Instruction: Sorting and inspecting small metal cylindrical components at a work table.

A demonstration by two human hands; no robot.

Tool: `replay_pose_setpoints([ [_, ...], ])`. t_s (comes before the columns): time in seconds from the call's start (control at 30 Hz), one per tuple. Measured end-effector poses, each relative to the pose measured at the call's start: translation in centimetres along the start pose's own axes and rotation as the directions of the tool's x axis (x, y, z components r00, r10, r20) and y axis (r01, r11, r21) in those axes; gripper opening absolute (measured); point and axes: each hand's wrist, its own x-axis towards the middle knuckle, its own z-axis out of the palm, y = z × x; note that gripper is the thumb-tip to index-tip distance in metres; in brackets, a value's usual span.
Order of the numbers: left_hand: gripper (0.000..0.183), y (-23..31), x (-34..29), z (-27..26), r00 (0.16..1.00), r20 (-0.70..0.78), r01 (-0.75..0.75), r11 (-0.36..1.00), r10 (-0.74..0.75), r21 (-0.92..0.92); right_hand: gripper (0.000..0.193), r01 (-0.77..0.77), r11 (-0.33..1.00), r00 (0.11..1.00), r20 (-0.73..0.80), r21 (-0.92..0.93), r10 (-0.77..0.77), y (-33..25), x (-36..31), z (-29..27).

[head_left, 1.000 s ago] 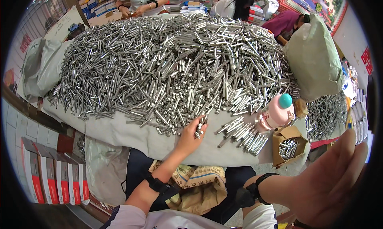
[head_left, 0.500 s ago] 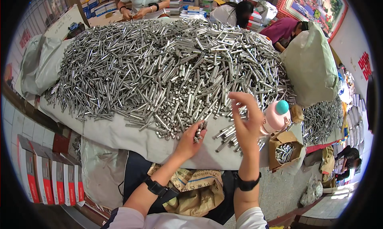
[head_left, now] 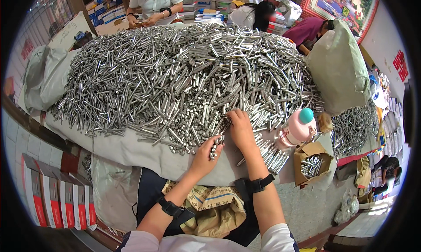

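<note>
A wide heap of shiny metal tubes (head_left: 144, 72) covers the cloth-topped table (head_left: 151, 157). At the heap's near edge lie many short metal caps (head_left: 198, 114). My left hand (head_left: 204, 157) is closed around several of these short metal caps (head_left: 215, 152), their round ends showing past the fingers. Just to its right, my right hand (head_left: 242, 130) reaches into the near side of the heap with fingers bent together; its fingertips touch the metal pieces, and what they grip is hidden. Beside that wrist lies a row of tubes (head_left: 272, 156) on the cloth.
A pink bottle with a teal lid (head_left: 294, 130) stands right of my right hand. Behind it sits an open cardboard box of metal pieces (head_left: 312, 165). A full pale sack (head_left: 338, 72) rests at the right. Across the table a person (head_left: 157, 6) handles something small.
My right hand has come down and left from above the loose tubes beside the bottle to the heap's near edge. The left hand stays almost in place, still holding the caps.
</note>
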Motion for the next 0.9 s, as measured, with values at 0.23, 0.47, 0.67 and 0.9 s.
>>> replay_pose_setpoints([
  [0.23, 0.032, -0.1, 0.0, 0.0, 1.000, -0.030, -0.007, 1.000, 0.007, 0.027, 0.034, -0.195, 0.938, 0.972, -0.071, 0.288, 0.224, -1.4, 0.3, -2.7],
  [0.47, 0.033, -0.2, -0.1, 0.1, 1.000, -0.030, 0.003, 1.000, -0.003, 0.026, 0.031, -0.438, 0.874, 0.886, 0.268, 0.210, 0.379, -1.9, -0.7, -0.7],
  [0.67, 0.033, -0.3, 0.0, 0.0, 0.991, -0.080, -0.101, 0.986, 0.112, 0.130, 0.037, -0.345, 0.938, 0.914, 0.234, 0.023, 0.330, -3.2, -0.7, 0.6],
  [0.9, 0.031, -0.2, 0.1, 0.2, 0.995, -0.058, -0.074, 0.991, 0.081, 0.114, 0.043, -0.355, 0.934, 0.898, 0.286, 0.026, 0.334, -2.2, -1.0, -0.4],
])
